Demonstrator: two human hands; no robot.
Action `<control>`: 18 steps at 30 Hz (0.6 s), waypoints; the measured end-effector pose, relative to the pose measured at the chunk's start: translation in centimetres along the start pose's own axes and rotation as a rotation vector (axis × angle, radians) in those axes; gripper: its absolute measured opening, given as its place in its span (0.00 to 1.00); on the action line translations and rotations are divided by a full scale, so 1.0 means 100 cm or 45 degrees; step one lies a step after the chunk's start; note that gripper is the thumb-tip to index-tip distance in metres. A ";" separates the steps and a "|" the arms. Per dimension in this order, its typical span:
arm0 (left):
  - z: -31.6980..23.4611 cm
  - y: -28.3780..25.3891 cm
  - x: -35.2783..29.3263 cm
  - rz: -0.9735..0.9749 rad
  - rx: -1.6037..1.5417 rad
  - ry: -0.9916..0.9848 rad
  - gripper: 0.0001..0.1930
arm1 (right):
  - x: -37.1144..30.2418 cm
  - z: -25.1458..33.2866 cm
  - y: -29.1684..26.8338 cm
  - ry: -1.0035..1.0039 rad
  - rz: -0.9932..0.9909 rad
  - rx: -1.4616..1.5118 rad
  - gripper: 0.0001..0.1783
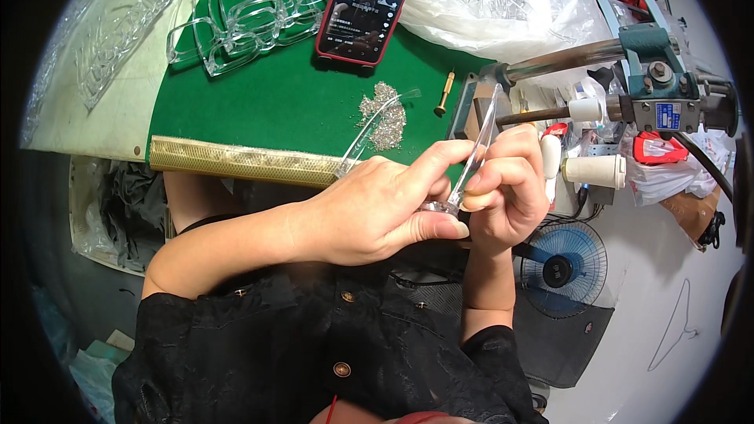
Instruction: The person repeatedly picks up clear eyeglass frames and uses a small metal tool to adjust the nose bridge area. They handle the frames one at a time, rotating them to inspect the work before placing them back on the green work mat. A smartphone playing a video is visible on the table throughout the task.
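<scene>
A pair of clear plastic eyeglasses [481, 144] is between my hands, close to the table's front edge. My left hand [369, 212] is closed round the front of the frame, thumb and forefinger pinching near the hinge. My right hand [512, 192] has curled fingers, with thumb and forefinger at the lower part of the upright temple arm. A second clear temple arm [365, 137] sticks out beyond my left hand over the green mat. Most of the frame front is hidden behind my left hand. Beyond them lies a heap of tiny silvery screws [385, 118].
A small brass screwdriver [445, 94] lies on the green mat [259, 114]. Several clear eyeglass frames [236, 31] stand at the back left beside a red-cased phone [365, 12]. A perforated gold strip [236, 161] edges the table. A metal clamp arm [565, 63] juts in from the right.
</scene>
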State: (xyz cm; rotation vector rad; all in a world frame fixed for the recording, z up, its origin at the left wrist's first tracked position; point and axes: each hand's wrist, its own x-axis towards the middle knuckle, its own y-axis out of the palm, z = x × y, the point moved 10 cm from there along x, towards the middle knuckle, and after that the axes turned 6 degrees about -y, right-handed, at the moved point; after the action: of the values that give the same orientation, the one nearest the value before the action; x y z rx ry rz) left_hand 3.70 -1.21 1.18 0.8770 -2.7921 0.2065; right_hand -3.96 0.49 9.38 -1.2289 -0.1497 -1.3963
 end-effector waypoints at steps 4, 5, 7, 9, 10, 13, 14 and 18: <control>0.000 -0.001 -0.001 -0.003 -0.033 0.006 0.39 | -0.001 -0.004 0.001 0.072 -0.024 0.060 0.10; 0.000 -0.001 -0.001 -0.010 -0.031 0.014 0.39 | -0.001 -0.005 0.001 0.080 -0.027 0.073 0.10; 0.000 -0.001 -0.001 -0.017 -0.039 0.019 0.40 | -0.003 -0.006 0.001 0.082 -0.040 0.054 0.11; 0.000 -0.002 -0.001 -0.015 -0.056 0.011 0.40 | -0.003 -0.005 0.000 0.077 -0.051 0.030 0.11; 0.000 -0.001 0.000 -0.009 -0.060 0.003 0.40 | -0.003 -0.004 0.000 0.071 -0.056 0.016 0.11; 0.000 0.000 0.000 0.013 -0.085 -0.019 0.39 | -0.003 -0.003 0.000 0.054 -0.066 -0.012 0.12; 0.000 0.000 0.000 0.024 -0.101 -0.028 0.39 | -0.003 -0.002 0.000 0.048 -0.068 -0.019 0.13; 0.001 0.001 0.001 0.031 -0.147 -0.046 0.38 | -0.003 -0.001 0.000 0.020 -0.070 -0.022 0.14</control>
State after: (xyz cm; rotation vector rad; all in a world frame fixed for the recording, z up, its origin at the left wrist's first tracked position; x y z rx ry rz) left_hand 3.57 -1.18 1.10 0.8281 -2.8163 0.0334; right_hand -4.09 0.60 9.15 -1.2354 -0.1619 -1.4573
